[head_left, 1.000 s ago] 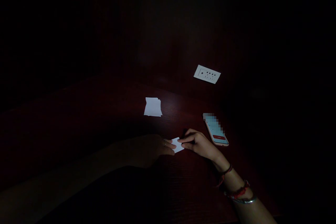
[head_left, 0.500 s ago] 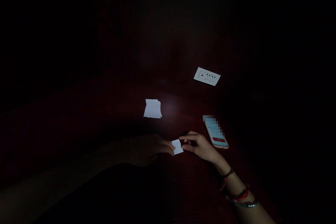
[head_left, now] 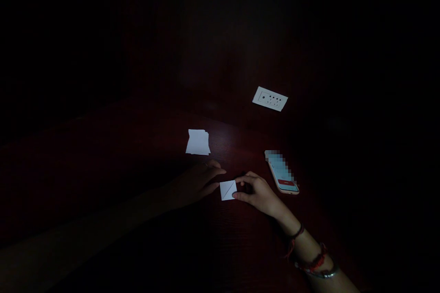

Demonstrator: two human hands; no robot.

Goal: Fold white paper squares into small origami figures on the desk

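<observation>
A small square of folded white paper (head_left: pixel 227 191) lies on the dark red table, with a diagonal crease or edge across its face. My right hand (head_left: pixel 259 193) has its thumb on the lower right corner and its index finger at the upper right corner, holding the paper by that side. My left hand (head_left: pixel 201 181), in shadow, is just left of the paper. Its fingers and thumb are apart; the thumb tip is close to the paper's left edge, and I cannot tell whether it touches. A ring shows faintly on a left finger.
Beyond my left hand rests a stack of white paper sheets (head_left: pixel 198 142), slightly uneven. A phone (head_left: pixel 283 176) with a lit screen lies right of my right hand. Farther back is a white socket panel (head_left: pixel 270 99). Darkness hides most of the surroundings.
My left hand has let go of the folded paper and moved up and left. The paper has turned slightly and shifted left, and my right thumb now rests on it.
</observation>
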